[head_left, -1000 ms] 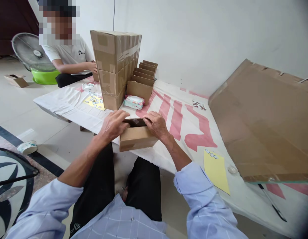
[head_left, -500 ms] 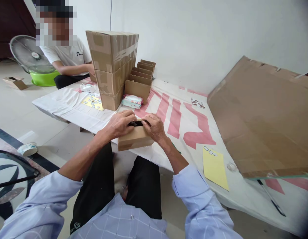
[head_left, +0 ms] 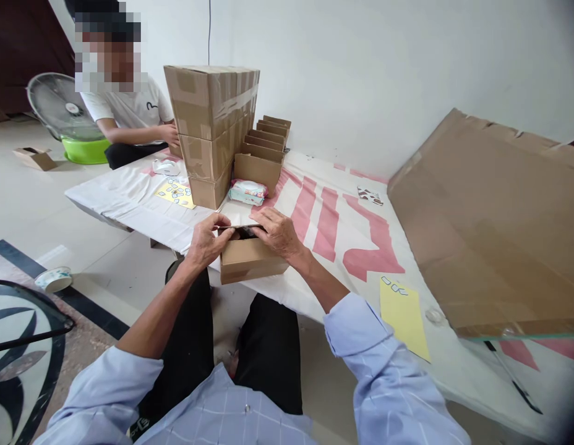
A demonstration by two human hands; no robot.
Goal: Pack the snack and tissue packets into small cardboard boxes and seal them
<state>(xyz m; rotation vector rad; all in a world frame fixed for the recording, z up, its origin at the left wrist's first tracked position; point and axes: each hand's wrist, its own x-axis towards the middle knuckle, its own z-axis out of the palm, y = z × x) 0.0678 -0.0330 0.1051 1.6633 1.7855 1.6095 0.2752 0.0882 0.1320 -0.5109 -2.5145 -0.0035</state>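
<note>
A small brown cardboard box rests at the near edge of the low table, right in front of me. My left hand grips the box's left top flap with curled fingers. My right hand lies over the top of the box, fingers pressing a flap down. The inside of the box is mostly hidden by my hands.
A taped stack of cardboard boxes and a row of open boxes stand further back, with a wipes packet and a yellow sticker sheet. Another yellow sheet and a large cardboard sheet lie right. A person sits far left.
My left hand has slid from the top of the box to its left flap, and my right hand has spread further over the top. The box stays in place.
</note>
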